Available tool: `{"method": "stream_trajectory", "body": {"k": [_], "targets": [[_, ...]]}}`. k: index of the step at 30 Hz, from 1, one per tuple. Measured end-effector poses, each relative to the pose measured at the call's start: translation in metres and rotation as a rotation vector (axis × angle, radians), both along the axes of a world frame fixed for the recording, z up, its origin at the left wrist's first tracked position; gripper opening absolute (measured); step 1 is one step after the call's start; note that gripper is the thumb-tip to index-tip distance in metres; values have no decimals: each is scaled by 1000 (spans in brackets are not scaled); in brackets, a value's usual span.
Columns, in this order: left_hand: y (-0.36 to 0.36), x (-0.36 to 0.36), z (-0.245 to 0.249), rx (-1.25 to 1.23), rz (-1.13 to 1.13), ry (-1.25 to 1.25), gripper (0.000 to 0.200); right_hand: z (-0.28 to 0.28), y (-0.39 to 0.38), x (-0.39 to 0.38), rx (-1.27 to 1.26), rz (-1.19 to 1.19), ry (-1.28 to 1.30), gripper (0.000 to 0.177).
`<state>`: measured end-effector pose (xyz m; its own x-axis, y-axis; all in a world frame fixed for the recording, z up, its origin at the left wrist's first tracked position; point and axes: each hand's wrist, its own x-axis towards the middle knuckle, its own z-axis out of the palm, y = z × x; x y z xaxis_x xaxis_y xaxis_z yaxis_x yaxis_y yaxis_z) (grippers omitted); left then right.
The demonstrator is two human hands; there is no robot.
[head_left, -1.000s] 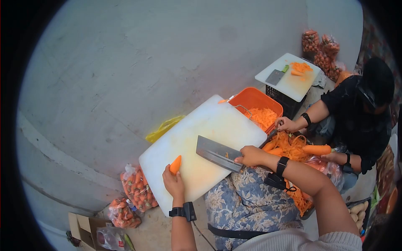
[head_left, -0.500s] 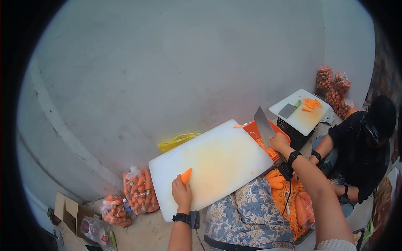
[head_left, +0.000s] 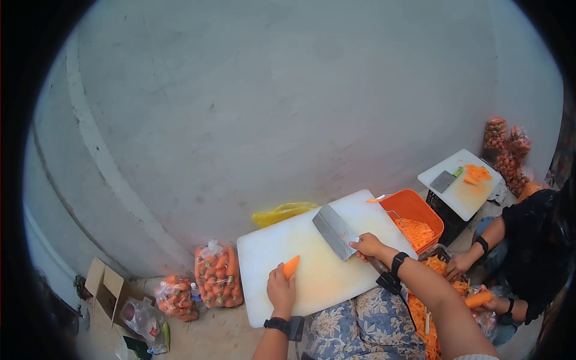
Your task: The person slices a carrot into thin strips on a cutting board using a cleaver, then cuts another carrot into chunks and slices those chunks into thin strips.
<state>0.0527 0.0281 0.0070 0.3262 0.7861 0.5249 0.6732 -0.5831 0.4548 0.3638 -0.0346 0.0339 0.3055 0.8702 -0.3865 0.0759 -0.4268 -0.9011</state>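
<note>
the cleaver (head_left: 334,233) has moved from above the orange bin (head_left: 427,209) to over the cutting board (head_left: 264,252), lower centre — your right hand (head_left: 369,246) wraps its handle. your left hand (head_left: 281,291) pinches the carrot (head_left: 291,266) left of it; blade and carrot appear within working range, not touching.

- The single camera sits on the person's head, facing forward and down.
- The left hand (head_left: 281,292), right hand (head_left: 368,246) and white cutting board (head_left: 321,270) lie near, low in view.
- The grey wall (head_left: 282,114), farther off, fills the wide view's upper part.
</note>
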Motion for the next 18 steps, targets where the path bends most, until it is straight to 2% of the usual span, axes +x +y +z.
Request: {"method": "stream_trajectory", "body": {"k": [3,5,8,10,14,15,17,18], "targets": [[-2,2,2,-12,24,26,50,-15,4,24,-30,-17,-16,38],[-3,1,6,-21,27,32,49,-28,2,40,1,-201,11,33],[-4,3,5,-3,34,34,49,-18,-15,68,20,-307,-5,28],[-3,2,3,3,41,33,49,-18,-26,95,26,-402,-89,26],[-4,1,1,8,29,42,49,-13,-61,137,2,-791,-278,24],[-3,0,1,20,33,38,49,-12,-72,141,-19,-806,-281,24],[0,2,0,7,17,35,49,-7,-98,146,-26,-882,-489,24],[1,1,0,23,21,30,49,-9,-109,146,-52,-886,-499,24]]}}
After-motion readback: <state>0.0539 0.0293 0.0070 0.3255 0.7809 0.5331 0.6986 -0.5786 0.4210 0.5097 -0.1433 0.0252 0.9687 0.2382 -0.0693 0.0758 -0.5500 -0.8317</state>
